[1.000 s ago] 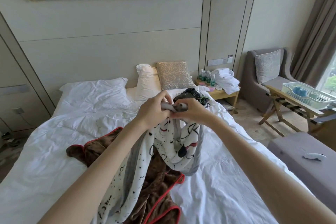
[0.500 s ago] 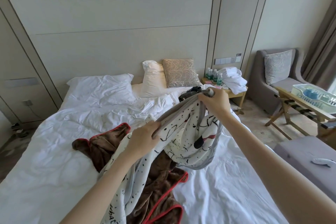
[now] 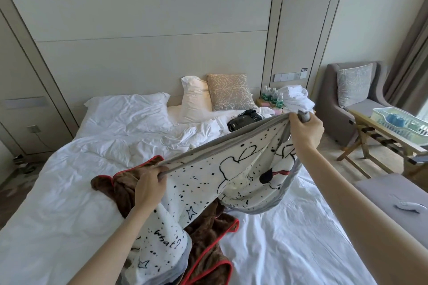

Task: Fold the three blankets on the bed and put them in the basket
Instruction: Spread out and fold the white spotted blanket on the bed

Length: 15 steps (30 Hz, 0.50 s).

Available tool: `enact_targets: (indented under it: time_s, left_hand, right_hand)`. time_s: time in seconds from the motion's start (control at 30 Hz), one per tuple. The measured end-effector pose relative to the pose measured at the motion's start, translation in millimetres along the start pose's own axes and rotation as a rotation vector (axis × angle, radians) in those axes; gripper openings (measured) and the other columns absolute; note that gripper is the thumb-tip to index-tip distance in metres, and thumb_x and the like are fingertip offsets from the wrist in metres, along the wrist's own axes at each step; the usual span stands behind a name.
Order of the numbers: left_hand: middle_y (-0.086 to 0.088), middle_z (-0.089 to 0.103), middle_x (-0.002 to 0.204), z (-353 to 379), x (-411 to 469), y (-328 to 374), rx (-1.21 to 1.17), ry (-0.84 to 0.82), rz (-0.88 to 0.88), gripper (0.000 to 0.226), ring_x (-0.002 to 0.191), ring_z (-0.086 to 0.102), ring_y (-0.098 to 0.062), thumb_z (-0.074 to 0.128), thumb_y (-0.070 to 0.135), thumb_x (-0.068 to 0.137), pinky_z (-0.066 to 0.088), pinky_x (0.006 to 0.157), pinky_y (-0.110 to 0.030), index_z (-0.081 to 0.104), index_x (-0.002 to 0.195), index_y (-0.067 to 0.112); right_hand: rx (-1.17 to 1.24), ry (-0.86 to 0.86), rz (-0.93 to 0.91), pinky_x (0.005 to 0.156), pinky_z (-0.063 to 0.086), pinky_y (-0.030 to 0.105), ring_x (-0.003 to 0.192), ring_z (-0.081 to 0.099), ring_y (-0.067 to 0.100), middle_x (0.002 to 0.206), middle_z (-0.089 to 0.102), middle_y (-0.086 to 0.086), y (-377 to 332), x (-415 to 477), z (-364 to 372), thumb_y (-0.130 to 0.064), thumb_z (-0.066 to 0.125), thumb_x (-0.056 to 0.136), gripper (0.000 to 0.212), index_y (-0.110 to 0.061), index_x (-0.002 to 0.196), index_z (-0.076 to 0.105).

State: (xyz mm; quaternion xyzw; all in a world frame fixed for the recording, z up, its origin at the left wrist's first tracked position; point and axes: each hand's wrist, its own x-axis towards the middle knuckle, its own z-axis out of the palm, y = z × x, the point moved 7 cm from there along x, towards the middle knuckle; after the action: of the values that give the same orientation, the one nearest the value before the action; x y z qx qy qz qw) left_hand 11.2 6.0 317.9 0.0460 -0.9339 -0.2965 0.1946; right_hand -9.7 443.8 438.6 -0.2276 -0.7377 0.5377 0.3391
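I hold a white blanket (image 3: 208, 183) with black dots, cartoon drawings and a grey border above the bed (image 3: 69, 192). My left hand (image 3: 150, 186) grips its grey edge low on the left. My right hand (image 3: 304, 134) grips the same edge higher up at the right, so the edge is stretched taut between them. The rest of the blanket hangs down in loose folds. Under it a brown blanket (image 3: 203, 238) with red trim lies crumpled on the white sheet. A third blanket and a basket are not visible.
Pillows (image 3: 129, 111) and a beige cushion (image 3: 229, 92) lie at the headboard, with a black device (image 3: 245, 119) near them. A nightstand with bottles (image 3: 272, 98) and white towels, an armchair (image 3: 352, 99), a luggage rack holding a plastic tray (image 3: 400, 122) and a grey bench (image 3: 393, 199) stand to the right.
My hands, together at first on the blanket's edge, have slid apart: the left went down and left, the right up and right, drawing the edge out straight.
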Motion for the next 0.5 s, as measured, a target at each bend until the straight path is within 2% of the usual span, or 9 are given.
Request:
enact_targets:
  time_s: [0.1, 0.17, 0.23, 0.37, 0.5]
  left_hand:
    - [-0.002, 0.063, 0.114, -16.8, 7.5, 17.5, -0.115, 0.034, 0.076, 0.024, 0.072, 0.062, -0.021, 0.053, 0.002, 0.093, 0.044, 0.060, -0.027, 0.071, 0.109, 0.008]
    - [-0.006, 0.066, 0.107, -34.4, 11.8, 30.1, -0.186, 0.079, 0.095, 0.024, 0.068, 0.059, -0.015, 0.053, -0.001, 0.093, 0.045, 0.063, -0.021, 0.072, 0.105, 0.006]
    - [-0.010, 0.071, 0.097, -55.3, 13.4, 43.5, -0.274, 0.097, 0.092, 0.025, 0.061, 0.056, -0.010, 0.053, -0.002, 0.094, 0.041, 0.058, -0.009, 0.073, 0.105, 0.008]
    - [0.003, 0.070, 0.100, -104.1, 0.9, 83.8, -0.357, 0.125, 0.160, 0.035, 0.071, 0.056, 0.001, 0.047, -0.003, 0.096, 0.041, 0.065, -0.004, 0.071, 0.106, 0.020]
    - [0.007, 0.066, 0.098, -155.1, -24.6, 135.1, -0.411, 0.211, 0.201, 0.046, 0.064, 0.052, -0.009, 0.034, -0.009, 0.095, 0.040, 0.057, -0.007, 0.064, 0.108, 0.023]
  right_hand:
    - [0.020, 0.023, 0.020, 0.047, 0.028, 0.025, 0.049, 0.039, 0.010, 0.054, 0.045, -0.006, 2.1, -1.2, -6.1, -0.030, 0.059, 0.079, 0.030, -0.023, 0.056, 0.040]
    - [0.033, 0.045, 0.040, 0.047, 0.029, 0.026, 0.049, 0.039, 0.011, 0.054, 0.045, -0.006, -0.1, -1.9, -15.5, -0.031, 0.057, 0.079, 0.030, -0.023, 0.056, 0.039]
    - [0.061, 0.068, 0.047, 0.048, 0.030, 0.027, 0.050, 0.040, 0.012, 0.055, 0.046, -0.005, -4.1, -2.5, -29.9, -0.031, 0.056, 0.080, 0.031, -0.022, 0.057, 0.040]
    - [0.145, 0.109, 0.027, 0.048, 0.030, 0.026, 0.050, 0.041, 0.012, 0.054, 0.047, -0.005, -22.5, -6.1, -67.3, -0.031, 0.055, 0.082, 0.031, -0.020, 0.057, 0.041]
    - [0.258, 0.103, -0.030, 0.051, 0.034, 0.027, 0.050, 0.039, 0.011, 0.053, 0.045, -0.005, -53.8, -14.2, -114.4, -0.028, 0.054, 0.085, 0.033, -0.020, 0.056, 0.039]
